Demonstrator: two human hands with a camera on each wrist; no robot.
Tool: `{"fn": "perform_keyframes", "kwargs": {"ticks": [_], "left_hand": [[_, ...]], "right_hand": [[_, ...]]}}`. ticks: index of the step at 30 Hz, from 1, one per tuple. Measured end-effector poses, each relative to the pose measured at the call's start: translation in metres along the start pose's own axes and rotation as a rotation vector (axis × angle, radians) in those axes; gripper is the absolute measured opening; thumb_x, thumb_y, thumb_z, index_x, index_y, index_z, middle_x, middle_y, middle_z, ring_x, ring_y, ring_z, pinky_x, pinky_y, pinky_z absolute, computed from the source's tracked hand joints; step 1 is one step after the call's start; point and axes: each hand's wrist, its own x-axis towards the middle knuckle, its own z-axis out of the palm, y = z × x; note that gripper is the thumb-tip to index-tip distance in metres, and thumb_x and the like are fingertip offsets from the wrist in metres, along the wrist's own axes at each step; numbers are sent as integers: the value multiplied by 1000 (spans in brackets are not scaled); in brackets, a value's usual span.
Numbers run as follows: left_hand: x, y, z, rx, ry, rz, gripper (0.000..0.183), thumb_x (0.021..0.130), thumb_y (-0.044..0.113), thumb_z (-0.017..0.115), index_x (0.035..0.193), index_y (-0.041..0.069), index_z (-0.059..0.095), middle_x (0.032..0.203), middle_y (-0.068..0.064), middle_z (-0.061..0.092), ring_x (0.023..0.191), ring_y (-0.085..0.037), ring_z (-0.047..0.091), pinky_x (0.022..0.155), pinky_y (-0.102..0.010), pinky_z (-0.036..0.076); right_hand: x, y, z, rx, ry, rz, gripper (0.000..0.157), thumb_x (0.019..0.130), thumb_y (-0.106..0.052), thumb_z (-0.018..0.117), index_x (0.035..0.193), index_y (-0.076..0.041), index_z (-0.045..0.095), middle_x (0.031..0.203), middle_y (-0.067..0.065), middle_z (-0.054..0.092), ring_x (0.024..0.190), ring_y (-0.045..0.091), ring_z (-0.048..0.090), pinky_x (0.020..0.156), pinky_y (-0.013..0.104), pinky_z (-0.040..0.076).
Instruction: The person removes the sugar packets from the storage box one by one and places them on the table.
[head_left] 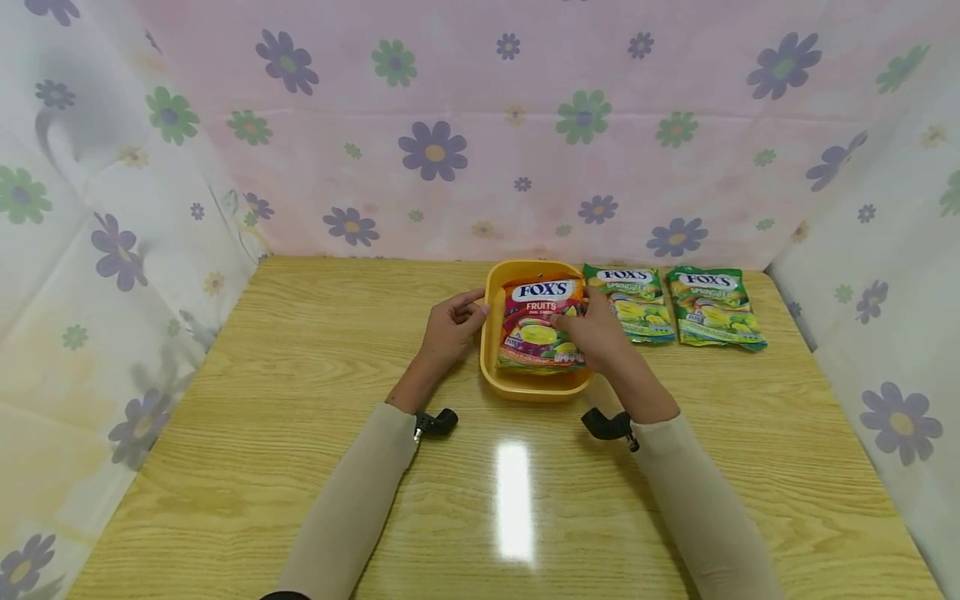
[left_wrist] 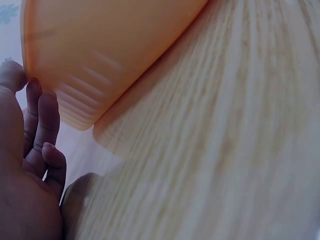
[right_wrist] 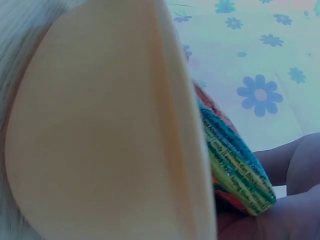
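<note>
A yellow plastic basin [head_left: 536, 394] stands on the wooden table. My left hand [head_left: 447, 329] is at its left rim; in the left wrist view, thumb and fingertips pinch the edge. My right hand [head_left: 600, 332] grips the right side of a red Fox's Fruits candy bag [head_left: 534, 337], thumb on the front and the other fingers mostly hidden. The bag lies over the basin's inside, and in the right wrist view its colourful printed end [right_wrist: 237, 162] rises above the rim. What lies beneath the bag is hidden.
Two green Fox's Spring Tea bags, a nearer one [head_left: 637, 312] and a farther one [head_left: 716, 308], lie right of the basin. Flowered cloth [head_left: 480, 200] hangs behind the table [head_left: 300, 375] and at both sides. Black wrist mounts sit at both sleeves.
</note>
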Motion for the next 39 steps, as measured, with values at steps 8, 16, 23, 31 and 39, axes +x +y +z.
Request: {"fn": "perform_keyframes", "kwargs": {"ticks": [8, 16, 23, 31, 39], "left_hand": [[-7, 26, -3, -27, -30, 3, 39, 99, 10, 63, 135, -5, 59, 97, -28, 67, 73, -19, 63, 68, -34, 53], [-1, 2, -4, -36, -5, 4, 39, 99, 16, 65, 136, 5, 62, 89, -4, 69, 71, -13, 62, 66, -31, 52], [0, -3, -2, -26, 8, 18, 38, 98, 22, 67, 133, 9, 65, 90, -7, 69, 72, -16, 63, 64, -25, 52], [1, -2, -1, -25, 15, 11, 38, 98, 23, 67, 133, 9, 65, 90, -9, 69, 72, -17, 62, 64, -25, 51], [0, 2, -2, -50, -1, -5, 38, 98, 17, 66, 135, 6, 62, 88, -5, 68, 71, -14, 61, 64, -26, 50]], "right_hand": [[-10, 1, -13, 74, -7, -20, 76, 99, -10, 62, 157, -6, 13, 145, 20, 42, 122, 36, 55, 94, 46, 53], [-21, 0, -27, 124, -25, -29, 75, 100, -8, 60, 158, -6, 12, 145, 21, 43, 121, 37, 56, 89, 44, 55], [-27, 3, -39, 119, -20, -17, 76, 100, -9, 60, 158, -8, 11, 145, 21, 42, 121, 37, 56, 88, 43, 56], [-37, 6, -56, 87, -26, 15, 77, 100, -14, 62, 159, -8, 12, 147, 20, 41, 122, 37, 55, 86, 42, 57], [-45, 12, -68, 70, -48, 9, 75, 100, -12, 59, 158, -6, 13, 150, 20, 36, 124, 34, 51, 87, 35, 56]]}}
